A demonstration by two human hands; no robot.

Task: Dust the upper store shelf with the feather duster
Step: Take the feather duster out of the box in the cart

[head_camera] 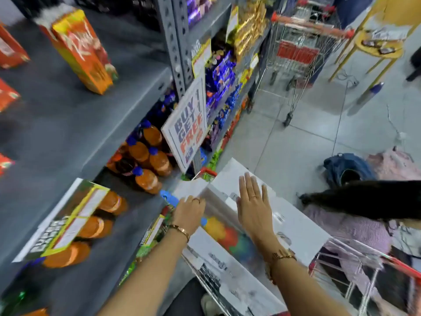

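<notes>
The view looks down from high beside a grey metal shelf unit. The upper shelf (pixel 68 115) fills the left part of the picture; its grey top is mostly bare. On it, at the far left, stands an orange and yellow carton (pixel 84 51), and red boxes (pixel 9 51) lie along the left edge.

Both hands reach down to a white cardboard box (pixel 293 222) that sits in a shopping cart (pixel 355 265) at the near right. The left hand (pixel 189 213) is closed around the blue handle (pixel 169 198) of the feather duster, which sticks out to the left of the fingers. The colourful head of the duster (pixel 227 236), yellow, red and blue, lies inside the box, between the two forearms. The right hand (pixel 254 201) is open and flat, with fingers spread, and it rests on a white flap of the box. Each wrist carries a gold bracelet, and each hand has a ring.

Below the upper shelf, orange drink bottles (pixel 145 151) with blue caps stand in rows. A sign (pixel 188 126) with the words BUY, GET, FREE hangs from the shelf post. Farther away, purple and gold packets fill other shelves. A second shopping cart (pixel 298 51) stands on the pale tiled floor at the far right, near a yellow stool (pixel 376 49). A blue bag (pixel 346 167) lies on the floor at the right.
</notes>
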